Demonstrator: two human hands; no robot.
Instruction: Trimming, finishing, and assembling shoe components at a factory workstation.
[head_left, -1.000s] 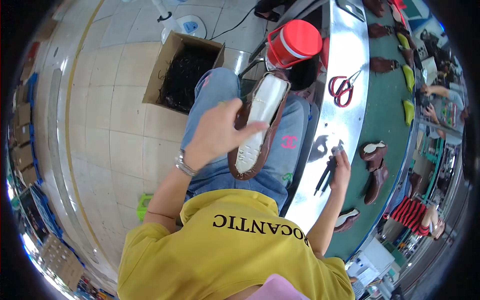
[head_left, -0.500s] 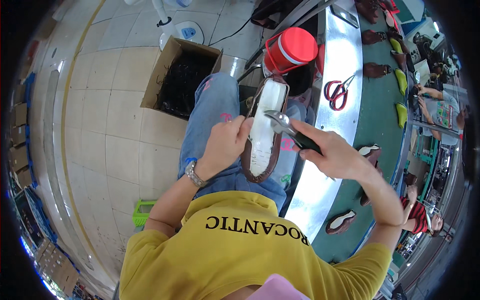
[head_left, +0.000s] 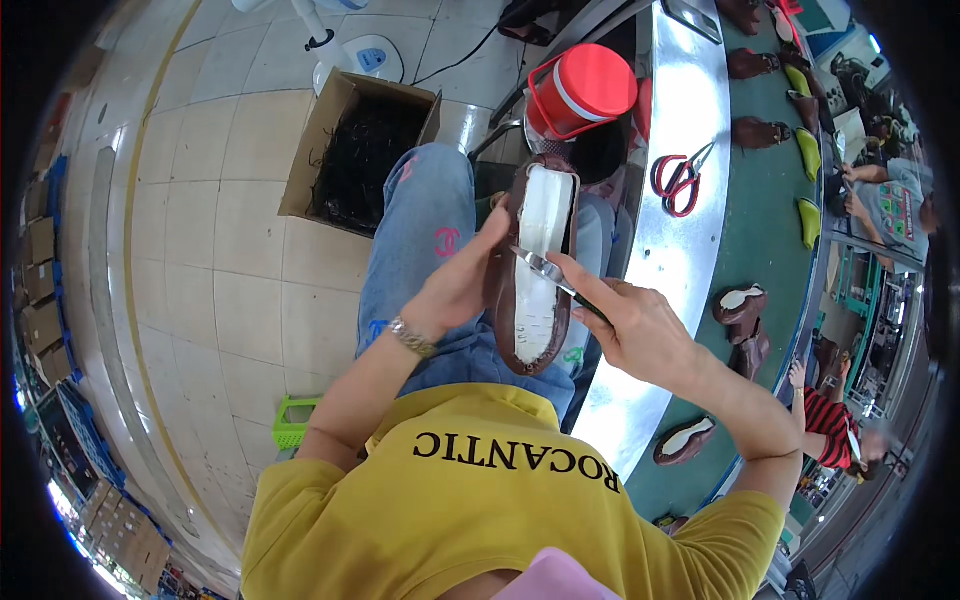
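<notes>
A brown shoe (head_left: 508,330) lies sole side up across my lap, its white insole board facing me and its brown edge folded around it. My left hand (head_left: 465,272) grips the shoe's left side, palm against the upper, with part of the fingers hidden. In my right hand (head_left: 640,330) is a pair of pincers (head_left: 545,268) with a bright metal head and a dark handle. The metal tip crosses the middle of the insole and reaches its left edge. I cannot tell whether the jaws are gripping anything.
Red-handled scissors (head_left: 679,183) lie on the metal ledge (head_left: 690,110) at my right. Beyond it, a green belt (head_left: 765,200) carries several shoes. A red bucket (head_left: 590,90) and a cardboard box (head_left: 305,165) of black scraps stand ahead. Two people work at far right.
The pincers have turned edge-on and moved to the insole's left edge. My left hand has slid up and opened flatter along the shoe's side. The shoe has shifted slightly right and down.
</notes>
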